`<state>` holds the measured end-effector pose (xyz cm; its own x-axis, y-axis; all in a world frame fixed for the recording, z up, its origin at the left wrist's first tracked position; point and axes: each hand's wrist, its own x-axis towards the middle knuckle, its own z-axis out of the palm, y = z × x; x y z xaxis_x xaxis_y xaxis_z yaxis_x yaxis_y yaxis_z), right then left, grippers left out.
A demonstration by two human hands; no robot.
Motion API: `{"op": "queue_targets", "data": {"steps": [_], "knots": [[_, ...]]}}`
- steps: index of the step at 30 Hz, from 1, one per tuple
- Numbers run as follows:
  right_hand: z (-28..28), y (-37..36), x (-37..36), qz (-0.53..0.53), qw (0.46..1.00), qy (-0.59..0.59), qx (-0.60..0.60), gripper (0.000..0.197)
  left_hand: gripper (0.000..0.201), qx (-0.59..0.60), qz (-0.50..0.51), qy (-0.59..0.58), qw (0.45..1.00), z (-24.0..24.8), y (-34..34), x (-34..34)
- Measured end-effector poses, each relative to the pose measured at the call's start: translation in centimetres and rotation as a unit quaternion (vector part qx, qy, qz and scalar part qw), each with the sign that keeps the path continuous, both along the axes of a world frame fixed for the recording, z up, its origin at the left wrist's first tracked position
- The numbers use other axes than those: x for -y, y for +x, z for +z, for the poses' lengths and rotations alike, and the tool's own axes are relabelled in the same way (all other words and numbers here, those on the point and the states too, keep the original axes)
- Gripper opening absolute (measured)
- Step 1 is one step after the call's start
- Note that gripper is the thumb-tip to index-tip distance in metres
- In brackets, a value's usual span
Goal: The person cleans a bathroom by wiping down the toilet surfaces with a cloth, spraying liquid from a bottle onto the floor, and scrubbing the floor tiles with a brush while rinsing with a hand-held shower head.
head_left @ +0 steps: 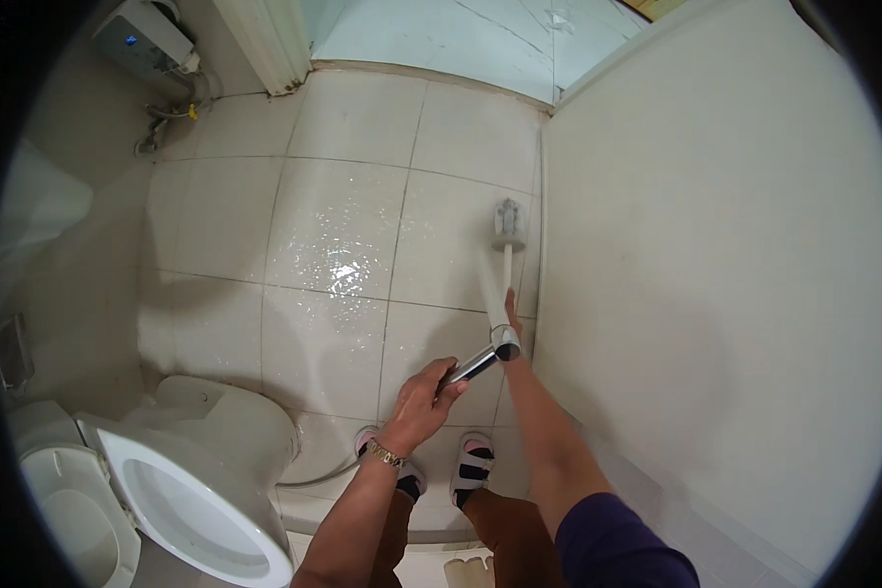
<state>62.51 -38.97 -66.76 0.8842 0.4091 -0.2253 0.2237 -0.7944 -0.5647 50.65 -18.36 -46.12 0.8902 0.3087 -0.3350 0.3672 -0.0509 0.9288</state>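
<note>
My left hand (421,402), with a metal bracelet watch at the wrist, is closed around the handle of a chrome hand sprayer (477,366). A pale stream of water (491,289) leaves the sprayer's head toward the brush. My right hand (513,314) reaches forward past the sprayer head, which partly hides it, and grips the white handle of a toilet brush (509,223). The brush head, white with grey bristles, is down at the tiled floor (343,118) close to the right wall. Wet, shiny droplets cover the tiles left of the brush.
On the left stands a white toilet (235,421) with its seat (201,510) raised. A flexible hose (318,480) runs beside my sandalled feet. A white wall (676,245) rises at right. At the far left hangs a box-shaped appliance (145,39); a raised threshold (431,76) crosses the far end.
</note>
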Motion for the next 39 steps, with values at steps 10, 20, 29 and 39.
{"op": "queue_targets", "data": {"steps": [10, 20, 29, 39], "knots": [[9.9, 2.1, -0.6, 0.005, 0.955, -0.234, -0.18, 0.056, 0.036, -0.126, 0.116, -0.008, 0.985, 2.1, -7.4, -3.6], [-1.5, 23.1, -23.5, -0.206, 0.965, -0.006, -0.164, 0.058, 0.036, -0.114, 0.186, -0.021, 0.976, -2.4, -4.7, -12.4], [-3.6, 5.0, -46.1, 0.327, 0.925, -0.115, -0.158, 0.082, 0.039, -0.11, 0.265, 0.009, 0.958, -4.1, -4.2, -12.8], [-4.6, 13.0, -28.2, 0.061, 0.986, -0.142, -0.069, 0.056, 0.035, -0.129, 0.322, 0.015, 0.938, -1.8, -8.9, -14.1]]}}
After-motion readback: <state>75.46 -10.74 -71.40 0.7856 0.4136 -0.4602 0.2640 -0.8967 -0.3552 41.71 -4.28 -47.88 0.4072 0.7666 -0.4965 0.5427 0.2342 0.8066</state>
